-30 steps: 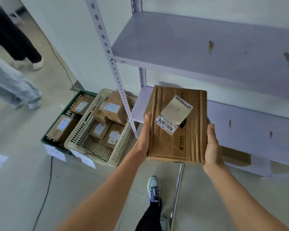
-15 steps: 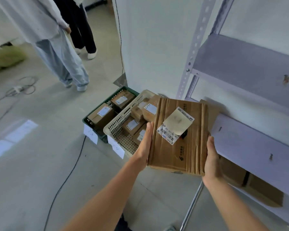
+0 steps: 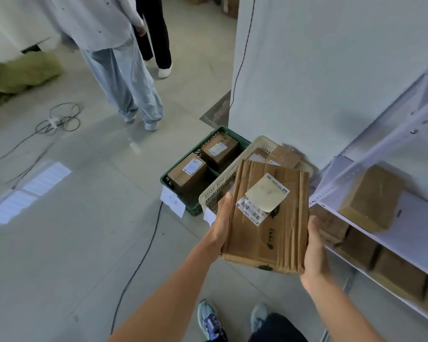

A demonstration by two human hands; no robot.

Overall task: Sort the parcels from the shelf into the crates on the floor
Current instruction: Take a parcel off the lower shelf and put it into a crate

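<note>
Shelf (image 3: 416, 219): grey metal rack on the right, with a brown box (image 3: 371, 198) lying on its board.
Green crate (image 3: 192, 205): on the floor left of the shelf, holding two labelled boxes (image 3: 187, 172).
Cream crate (image 3: 218, 188): just right of the green one, side by side.
Flat parcel (image 3: 277, 238): held in the air over the near end of the cream crate, white label (image 3: 265, 198) facing up.
Left hand (image 3: 221, 225): clamped on the parcel's left edge, thumb along it. Its fingers are underneath, hidden.
Right hand (image 3: 315, 253): grips the right edge the same way.
</note>
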